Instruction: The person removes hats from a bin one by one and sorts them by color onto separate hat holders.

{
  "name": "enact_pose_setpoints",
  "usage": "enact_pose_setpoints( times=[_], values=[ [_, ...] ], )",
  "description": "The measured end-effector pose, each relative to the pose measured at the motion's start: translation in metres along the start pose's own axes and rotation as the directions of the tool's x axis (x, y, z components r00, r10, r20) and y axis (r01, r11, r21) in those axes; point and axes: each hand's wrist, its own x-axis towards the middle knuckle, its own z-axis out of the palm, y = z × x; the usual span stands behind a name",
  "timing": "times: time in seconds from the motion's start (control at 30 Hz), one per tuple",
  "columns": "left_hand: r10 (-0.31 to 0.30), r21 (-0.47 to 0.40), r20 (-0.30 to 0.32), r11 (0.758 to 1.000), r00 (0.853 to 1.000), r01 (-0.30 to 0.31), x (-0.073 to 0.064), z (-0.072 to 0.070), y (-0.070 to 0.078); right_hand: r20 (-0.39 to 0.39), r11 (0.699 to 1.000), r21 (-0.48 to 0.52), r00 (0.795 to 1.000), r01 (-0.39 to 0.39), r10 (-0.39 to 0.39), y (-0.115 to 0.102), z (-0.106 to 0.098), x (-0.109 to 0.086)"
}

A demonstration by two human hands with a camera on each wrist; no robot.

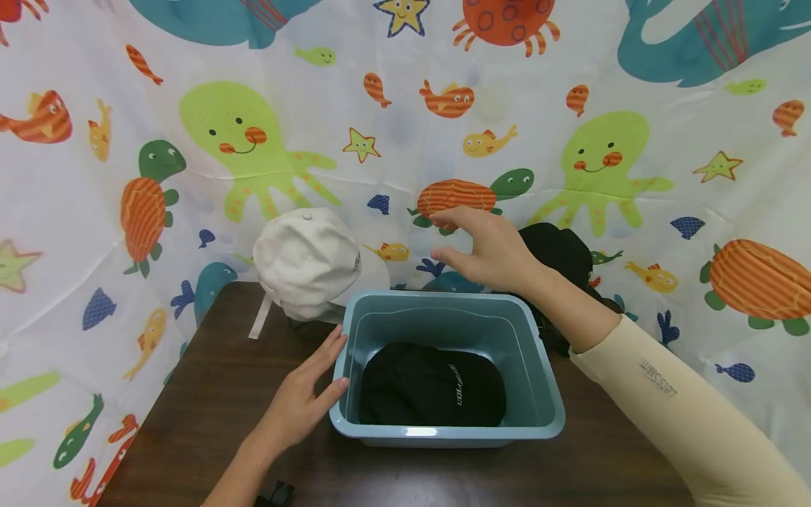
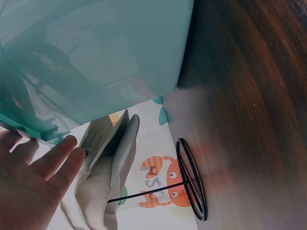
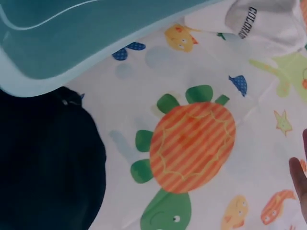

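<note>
A blue-grey plastic tub [image 1: 551, 415] sits on the table with a black cap [image 1: 412, 387] lying inside it, white lettering on its front. My left hand [image 1: 298, 405] rests its fingertips on the tub's left rim, fingers extended. Above the far rim, my right hand [image 1: 491, 246] hovers with fingers loosely bent and nothing in its grasp. A white cap [image 1: 307, 260] is perched behind the tub at the left, on a black wire stand [image 2: 147, 192]. Behind my right forearm, another black cap [image 1: 554, 250] is partly hidden.
The dark wooden table [image 1: 209, 408] extends on both sides of the tub. A white curtain [image 1: 393, 63] printed with sea animals hangs right behind it. A small black object [image 1: 277, 494] lies by the near edge, beside my left forearm.
</note>
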Motion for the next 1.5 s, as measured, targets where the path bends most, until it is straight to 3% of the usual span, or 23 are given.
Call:
enact_pose_setpoints(
  times=[0.23,0.6,1.2,1.37,1.5],
  values=[
    [0.006,-0.008,-0.002,1.000,1.000,-0.006,0.000,0.001,0.001,0.017,0.997,-0.024,0.997,0.072,-0.072,0.009,0.004,-0.018],
    [0.003,-0.007,-0.001,1.000,1.000,-0.003,0.001,0.001,0.001,0.078,0.995,-0.034,0.993,0.093,-0.090,0.017,0.021,-0.048],
    [-0.001,-0.007,0.001,1.000,1.000,0.001,0.000,0.001,0.001,0.199,0.996,0.035,0.976,0.077,-0.082,0.024,0.047,-0.089],
    [-0.009,-0.009,0.005,1.000,1.000,0.009,0.001,0.001,0.001,0.245,0.995,0.023,0.964,0.099,-0.101,0.029,0.059,-0.098],
    [-0.010,-0.017,0.006,1.000,1.000,0.010,0.001,0.001,0.002,0.299,0.997,0.018,0.951,0.071,-0.073,0.032,0.068,-0.105]
  ],
)
